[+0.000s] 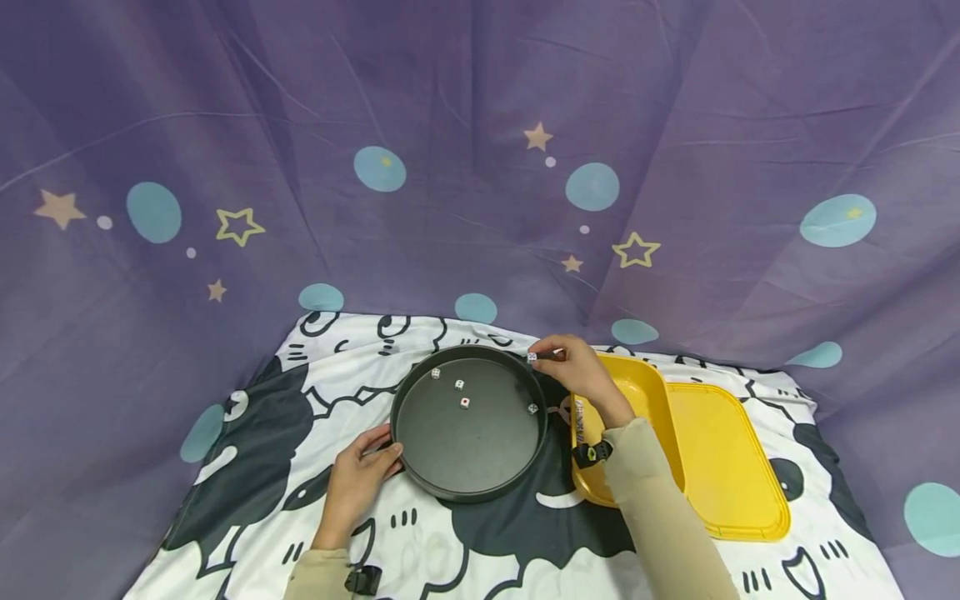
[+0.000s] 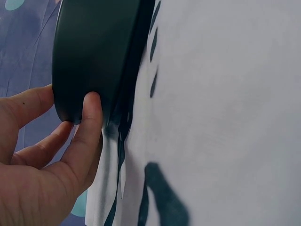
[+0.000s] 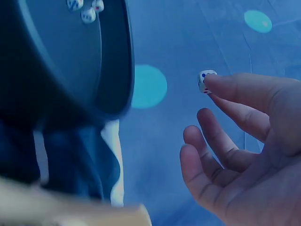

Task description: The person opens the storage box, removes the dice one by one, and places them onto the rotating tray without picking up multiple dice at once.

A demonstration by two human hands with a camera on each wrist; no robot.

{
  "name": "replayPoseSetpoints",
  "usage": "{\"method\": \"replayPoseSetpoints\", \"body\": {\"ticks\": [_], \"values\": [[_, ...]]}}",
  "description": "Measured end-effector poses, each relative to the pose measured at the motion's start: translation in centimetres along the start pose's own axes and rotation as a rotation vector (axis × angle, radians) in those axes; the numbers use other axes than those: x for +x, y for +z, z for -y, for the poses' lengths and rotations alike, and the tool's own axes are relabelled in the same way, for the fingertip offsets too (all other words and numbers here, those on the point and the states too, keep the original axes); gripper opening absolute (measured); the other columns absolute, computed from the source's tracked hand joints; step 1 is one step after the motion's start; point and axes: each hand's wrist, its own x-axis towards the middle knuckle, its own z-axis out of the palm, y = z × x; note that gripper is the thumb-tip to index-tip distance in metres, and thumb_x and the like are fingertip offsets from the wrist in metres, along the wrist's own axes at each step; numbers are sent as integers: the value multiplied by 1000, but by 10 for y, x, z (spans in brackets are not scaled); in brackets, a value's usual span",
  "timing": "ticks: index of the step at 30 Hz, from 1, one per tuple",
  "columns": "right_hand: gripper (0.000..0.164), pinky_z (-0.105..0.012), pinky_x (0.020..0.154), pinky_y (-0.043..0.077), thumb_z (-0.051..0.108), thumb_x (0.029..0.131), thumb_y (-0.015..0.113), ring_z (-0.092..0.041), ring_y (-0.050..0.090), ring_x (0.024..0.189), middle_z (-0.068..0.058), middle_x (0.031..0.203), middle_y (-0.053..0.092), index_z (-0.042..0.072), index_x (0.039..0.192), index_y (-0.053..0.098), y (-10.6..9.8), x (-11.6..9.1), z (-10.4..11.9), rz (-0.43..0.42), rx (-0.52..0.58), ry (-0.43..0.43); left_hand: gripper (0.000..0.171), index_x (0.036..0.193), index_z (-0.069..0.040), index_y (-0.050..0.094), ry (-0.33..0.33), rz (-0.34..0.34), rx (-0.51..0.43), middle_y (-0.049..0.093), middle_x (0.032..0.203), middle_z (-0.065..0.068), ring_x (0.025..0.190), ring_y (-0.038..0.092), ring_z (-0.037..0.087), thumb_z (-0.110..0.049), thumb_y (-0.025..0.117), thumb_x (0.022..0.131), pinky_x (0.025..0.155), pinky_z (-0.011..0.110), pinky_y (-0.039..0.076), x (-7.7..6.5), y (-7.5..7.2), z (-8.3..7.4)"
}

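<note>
A round dark pan (image 1: 468, 454) lies flat with several white dice (image 1: 465, 403) on its bottom. At its left edge my left hand (image 1: 358, 479) holds the outer wall; the left wrist view shows the thumb (image 2: 91, 110) and fingertips against the pan's side (image 2: 101, 47). Beyond the far right rim, my right hand (image 1: 577, 371) pinches one white die (image 1: 532, 357) between thumb and index finger. In the right wrist view that die (image 3: 203, 81) sits at the fingertips, apart from the pan (image 3: 115, 61), while the other fingers spread loosely.
Under my right forearm stands a yellow tray (image 1: 656, 392), with a flat yellow lid (image 1: 723, 458) to its right. A black-and-white cartoon cloth (image 1: 420, 542) covers the table. Behind it hangs a purple curtain (image 1: 450, 225) with stars and dots.
</note>
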Motion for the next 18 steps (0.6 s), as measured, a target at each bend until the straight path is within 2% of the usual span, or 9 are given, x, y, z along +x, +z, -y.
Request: {"method": "replayPoseSetpoints", "body": {"ticks": [3, 10, 18], "values": [[18, -38, 80, 59, 5, 92, 73, -24, 66, 92, -7, 107, 70, 5, 110, 75, 13, 6, 5, 5, 14, -20, 45, 138, 3, 54, -7, 1, 2, 54, 137, 25, 108, 66, 22, -5, 68, 95, 85, 28, 60, 0, 0, 0], [20, -37, 89, 56, 6, 89, 75, -22, 63, 101, -4, 109, 70, 6, 109, 76, 43, 19, 17, 15, 3, -73, 45, 137, 1, 55, -22, -5, 8, 56, 135, 23, 106, 67, 21, -5, 69, 94, 83, 28, 60, 2, 0, 3], [20, -35, 84, 56, 7, 88, 76, -20, 63, 95, -4, 105, 69, 5, 108, 75, 66, 29, 25, 36, 12, -93, 46, 137, 1, 56, -17, -14, 3, 57, 134, 23, 104, 68, 20, -5, 70, 94, 83, 28, 60, 2, 0, 3]]}}
